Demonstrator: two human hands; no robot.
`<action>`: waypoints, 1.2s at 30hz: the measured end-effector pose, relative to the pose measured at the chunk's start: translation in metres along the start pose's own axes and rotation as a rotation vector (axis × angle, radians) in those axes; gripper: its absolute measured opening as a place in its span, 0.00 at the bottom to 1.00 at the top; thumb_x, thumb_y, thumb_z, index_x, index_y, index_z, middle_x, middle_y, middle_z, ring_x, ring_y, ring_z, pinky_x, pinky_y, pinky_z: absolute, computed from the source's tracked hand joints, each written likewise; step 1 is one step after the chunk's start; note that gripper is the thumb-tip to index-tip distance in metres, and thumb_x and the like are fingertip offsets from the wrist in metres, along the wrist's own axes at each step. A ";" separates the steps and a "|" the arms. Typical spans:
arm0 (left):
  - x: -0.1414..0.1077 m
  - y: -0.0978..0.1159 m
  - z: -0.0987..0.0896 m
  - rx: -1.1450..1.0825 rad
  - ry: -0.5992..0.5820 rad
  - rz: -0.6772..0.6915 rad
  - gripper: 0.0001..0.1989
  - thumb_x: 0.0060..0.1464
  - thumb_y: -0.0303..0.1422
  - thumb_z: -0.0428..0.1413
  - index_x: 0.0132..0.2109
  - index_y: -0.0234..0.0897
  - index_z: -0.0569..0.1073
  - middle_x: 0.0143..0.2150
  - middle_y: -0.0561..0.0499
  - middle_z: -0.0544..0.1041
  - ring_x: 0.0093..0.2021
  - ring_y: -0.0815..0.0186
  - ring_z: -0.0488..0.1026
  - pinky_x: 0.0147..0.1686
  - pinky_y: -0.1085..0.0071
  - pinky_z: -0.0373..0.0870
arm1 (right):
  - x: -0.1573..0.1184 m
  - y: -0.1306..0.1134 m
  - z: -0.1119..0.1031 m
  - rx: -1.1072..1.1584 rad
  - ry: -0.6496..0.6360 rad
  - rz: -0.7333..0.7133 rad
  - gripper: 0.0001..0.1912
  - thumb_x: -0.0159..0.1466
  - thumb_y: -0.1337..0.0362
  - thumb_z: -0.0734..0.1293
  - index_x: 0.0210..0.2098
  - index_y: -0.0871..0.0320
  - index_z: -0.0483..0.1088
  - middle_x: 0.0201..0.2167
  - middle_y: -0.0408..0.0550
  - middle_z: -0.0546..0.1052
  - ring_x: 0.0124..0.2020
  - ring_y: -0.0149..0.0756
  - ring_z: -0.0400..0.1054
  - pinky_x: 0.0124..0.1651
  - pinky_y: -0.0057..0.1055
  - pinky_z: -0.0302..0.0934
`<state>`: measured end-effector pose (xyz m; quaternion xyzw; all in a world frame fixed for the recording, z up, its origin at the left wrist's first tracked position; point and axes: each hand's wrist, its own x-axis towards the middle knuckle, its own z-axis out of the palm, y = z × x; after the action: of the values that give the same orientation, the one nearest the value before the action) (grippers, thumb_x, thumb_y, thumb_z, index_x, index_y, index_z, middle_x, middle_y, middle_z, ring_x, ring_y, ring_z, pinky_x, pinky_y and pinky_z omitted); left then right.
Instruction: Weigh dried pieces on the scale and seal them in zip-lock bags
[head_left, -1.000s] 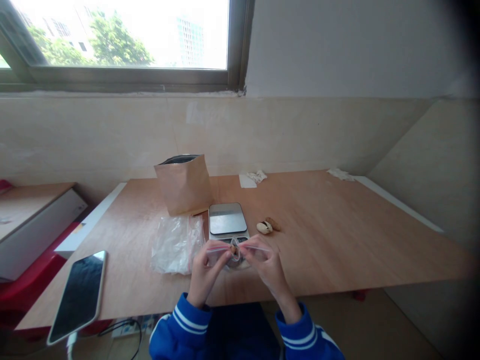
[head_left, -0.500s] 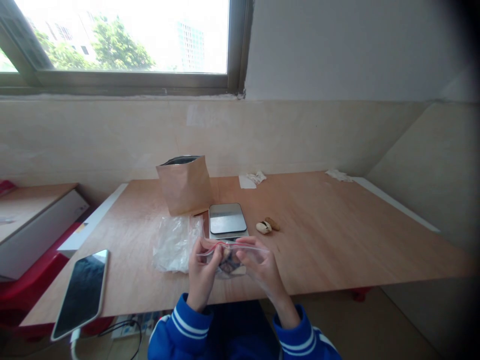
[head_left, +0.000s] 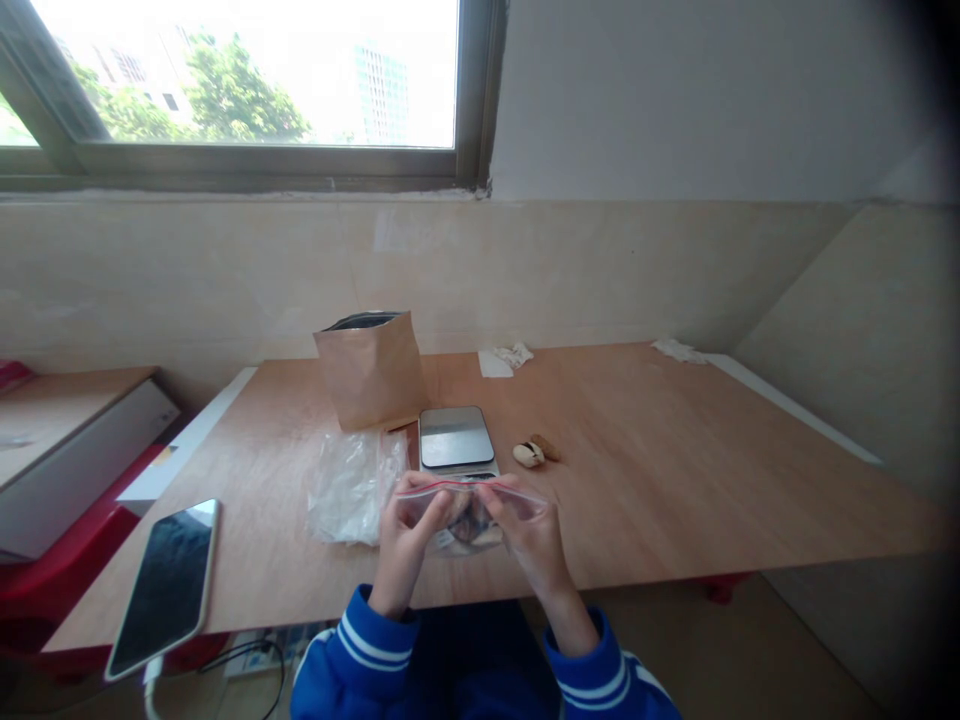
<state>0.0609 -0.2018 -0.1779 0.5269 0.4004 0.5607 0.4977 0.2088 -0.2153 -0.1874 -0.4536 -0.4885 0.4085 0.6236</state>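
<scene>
A clear zip bag [head_left: 469,540] with a red strip along its top edge hangs between my hands near the table's front. Inside are brown and pale pieces that I cannot make out clearly. My left hand [head_left: 409,540] pinches the left part of the bag's top between thumb and fingers. At the right part, my right hand [head_left: 532,540] grips the same edge, its thumb pressed close to the strip. Just beyond the bag lies a small digital scale [head_left: 456,437] with a metal plate; its front is partly hidden by the bag and hands.
Right of the scale lie a pale, split-shelled nut [head_left: 528,455] and a brown piece [head_left: 550,449]. Clear plastic bags [head_left: 349,490] lie left, before an upright brown paper pouch [head_left: 375,375]. A phone [head_left: 166,585] with a cable overhangs the front-left edge. Crumpled tissue [head_left: 514,355] sits at the back.
The bag's top edge has been drawn straighter and flatter. Both thumbs have shifted along it, and my right hand has moved slightly to the right.
</scene>
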 end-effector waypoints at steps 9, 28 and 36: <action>0.003 0.000 0.004 -0.021 -0.023 -0.066 0.10 0.51 0.37 0.60 0.35 0.32 0.78 0.34 0.47 0.79 0.37 0.62 0.75 0.38 0.69 0.71 | 0.004 -0.001 -0.004 -0.053 -0.037 -0.012 0.08 0.60 0.59 0.68 0.31 0.57 0.73 0.28 0.43 0.77 0.31 0.33 0.72 0.36 0.27 0.67; 0.012 0.007 -0.008 0.054 -0.075 0.017 0.09 0.53 0.36 0.58 0.37 0.34 0.77 0.33 0.49 0.77 0.34 0.65 0.73 0.35 0.70 0.69 | 0.021 -0.028 -0.020 -0.109 -0.294 -0.069 0.15 0.62 0.53 0.65 0.43 0.55 0.74 0.39 0.48 0.78 0.42 0.39 0.72 0.46 0.35 0.66; 0.016 0.002 -0.010 0.150 -0.067 0.126 0.10 0.55 0.37 0.56 0.37 0.35 0.78 0.35 0.48 0.78 0.37 0.63 0.74 0.37 0.70 0.70 | 0.028 -0.053 -0.023 -0.443 -0.292 -0.312 0.11 0.64 0.58 0.64 0.43 0.52 0.74 0.41 0.48 0.77 0.44 0.39 0.70 0.47 0.36 0.63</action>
<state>0.0519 -0.1857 -0.1742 0.6052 0.3907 0.5413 0.4336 0.2400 -0.2063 -0.1322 -0.4344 -0.7138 0.2522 0.4880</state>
